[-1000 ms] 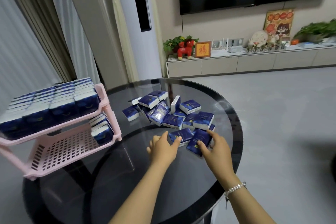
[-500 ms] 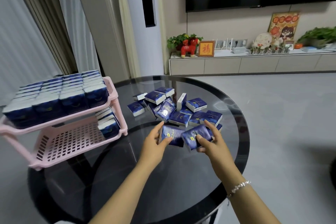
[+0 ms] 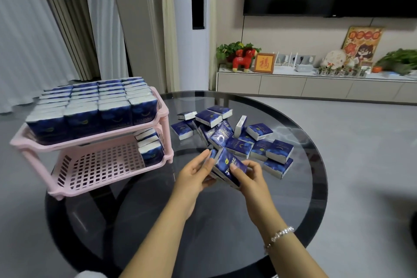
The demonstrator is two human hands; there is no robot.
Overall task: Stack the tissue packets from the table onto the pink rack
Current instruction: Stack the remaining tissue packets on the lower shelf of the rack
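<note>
Two dark blue tissue packets [image 3: 228, 166] are pressed together and lifted above the glass, held between my left hand [image 3: 195, 176] and my right hand [image 3: 250, 178]. Behind them a loose pile of tissue packets [image 3: 234, 133] lies on the round dark glass table [image 3: 300, 187]. The pink rack [image 3: 94, 171] stands at the table's left edge. Its top shelf is packed with upright packets [image 3: 90, 106]. At the right end of the bottom shelf stands a short row of packets [image 3: 150, 144].
Most of the rack's bottom shelf is bare pink grid. Grey floor surrounds the table. A low TV cabinet [image 3: 316, 86] with ornaments and plants runs along the far wall, a tall white unit [image 3: 198, 52] and curtains stand behind the rack.
Both hands reached into the pile, each took a packet, then brought the two packets together and lifted them toward me. The view also tilted closer to the rack.
</note>
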